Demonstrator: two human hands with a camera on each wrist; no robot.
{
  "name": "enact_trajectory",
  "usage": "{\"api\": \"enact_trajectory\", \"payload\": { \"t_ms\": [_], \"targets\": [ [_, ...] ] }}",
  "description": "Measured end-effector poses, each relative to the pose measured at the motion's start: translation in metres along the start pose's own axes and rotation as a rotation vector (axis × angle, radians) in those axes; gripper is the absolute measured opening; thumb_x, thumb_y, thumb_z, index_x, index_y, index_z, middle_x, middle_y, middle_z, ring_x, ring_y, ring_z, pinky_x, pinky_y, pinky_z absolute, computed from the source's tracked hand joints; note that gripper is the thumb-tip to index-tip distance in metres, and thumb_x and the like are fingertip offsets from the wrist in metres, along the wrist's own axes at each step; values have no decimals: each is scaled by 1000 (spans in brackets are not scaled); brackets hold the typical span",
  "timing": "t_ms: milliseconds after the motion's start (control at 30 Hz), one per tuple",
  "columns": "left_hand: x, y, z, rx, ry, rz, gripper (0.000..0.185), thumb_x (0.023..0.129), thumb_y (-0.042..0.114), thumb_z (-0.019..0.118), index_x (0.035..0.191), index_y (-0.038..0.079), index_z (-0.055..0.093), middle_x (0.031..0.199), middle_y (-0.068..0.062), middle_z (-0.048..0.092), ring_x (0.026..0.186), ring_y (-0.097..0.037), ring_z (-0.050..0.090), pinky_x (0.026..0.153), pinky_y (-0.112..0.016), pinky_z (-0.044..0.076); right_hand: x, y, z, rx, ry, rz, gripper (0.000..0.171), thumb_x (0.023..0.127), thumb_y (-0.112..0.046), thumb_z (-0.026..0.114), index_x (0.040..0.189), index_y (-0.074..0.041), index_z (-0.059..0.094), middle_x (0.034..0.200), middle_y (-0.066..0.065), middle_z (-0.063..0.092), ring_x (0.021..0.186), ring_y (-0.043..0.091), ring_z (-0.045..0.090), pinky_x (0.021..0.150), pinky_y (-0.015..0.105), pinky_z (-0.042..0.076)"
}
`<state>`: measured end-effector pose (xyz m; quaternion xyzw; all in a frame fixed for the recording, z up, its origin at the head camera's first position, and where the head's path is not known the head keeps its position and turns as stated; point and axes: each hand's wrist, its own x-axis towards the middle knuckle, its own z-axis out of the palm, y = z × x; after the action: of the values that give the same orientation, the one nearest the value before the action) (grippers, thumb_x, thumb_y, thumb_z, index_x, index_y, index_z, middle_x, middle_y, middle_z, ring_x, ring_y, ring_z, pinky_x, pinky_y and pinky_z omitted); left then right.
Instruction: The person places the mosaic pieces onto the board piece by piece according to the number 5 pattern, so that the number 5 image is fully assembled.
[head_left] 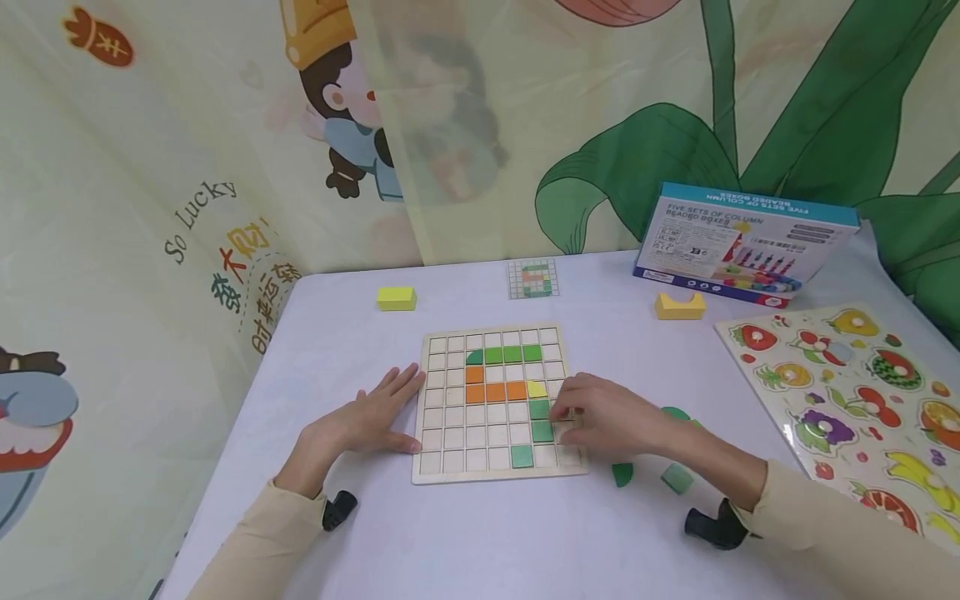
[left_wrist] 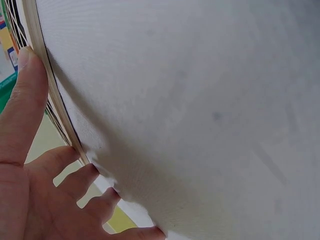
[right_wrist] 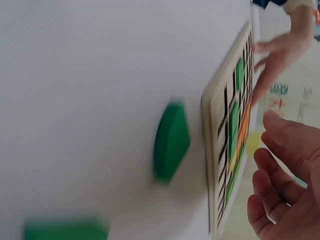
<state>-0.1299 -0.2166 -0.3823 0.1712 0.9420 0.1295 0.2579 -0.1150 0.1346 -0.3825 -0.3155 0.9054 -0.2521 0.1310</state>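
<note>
A wooden grid board [head_left: 495, 404] lies on the white table [head_left: 480, 533]. It carries a row of green tiles [head_left: 512, 354], orange tiles [head_left: 495, 392], one yellow tile [head_left: 536, 388] and more green tiles [head_left: 542, 430] lower right. My left hand [head_left: 367, 421] lies flat, with straight fingers against the board's left edge [left_wrist: 50, 85]. My right hand [head_left: 600, 417] hovers over the board's right side, its fingertips by the green tiles, fingers loosely bent and holding nothing [right_wrist: 285, 175]. Loose green pieces [head_left: 622, 473] [head_left: 677, 477] lie just right of the board [right_wrist: 225, 145]; one of these green pieces [right_wrist: 171, 141] shows in the right wrist view.
A yellow block [head_left: 396, 298], a small pattern card [head_left: 533, 278] and a yellow arch block [head_left: 680, 306] sit behind the board. A blue toy box [head_left: 742, 244] stands at the back right. A fruit peg puzzle [head_left: 847, 392] fills the right side. Printed curtains hang behind.
</note>
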Motion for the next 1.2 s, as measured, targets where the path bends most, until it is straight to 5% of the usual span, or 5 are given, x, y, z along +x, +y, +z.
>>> {"api": "enact_trajectory", "payload": {
  "t_ms": [267,533,933,1200],
  "targets": [
    [-1,1,-3,16,-3,2,102,80,43,75,156,9,15,165,-11,5,151,-38,4,109,-73,17,-39,58,-42,-27,-24,149,24,82,-20,77,106,-20,72,105,-4,65,95,16,57,80,32,54],
    [-2,2,-4,16,-6,-7,102,80,42,75,156,9,16,165,-11,6,151,-38,4,109,-73,17,-60,97,-45,-11,-88,222,28,80,-21,78,107,-20,71,104,-5,63,93,13,55,76,20,52],
    [-1,2,-2,1,-9,-11,102,80,41,75,156,10,15,165,-10,5,151,-38,3,110,-73,16,-61,94,-44,43,-87,235,21,79,-15,79,94,-19,64,86,-8,59,82,11,51,67,17,48],
    [-2,3,-2,14,-11,-13,101,80,42,75,156,10,15,165,-10,5,151,-37,3,111,-71,16,-55,85,-41,50,-53,84,20,86,-13,71,100,-28,71,96,-12,63,87,5,53,78,19,50]
  ]
}}
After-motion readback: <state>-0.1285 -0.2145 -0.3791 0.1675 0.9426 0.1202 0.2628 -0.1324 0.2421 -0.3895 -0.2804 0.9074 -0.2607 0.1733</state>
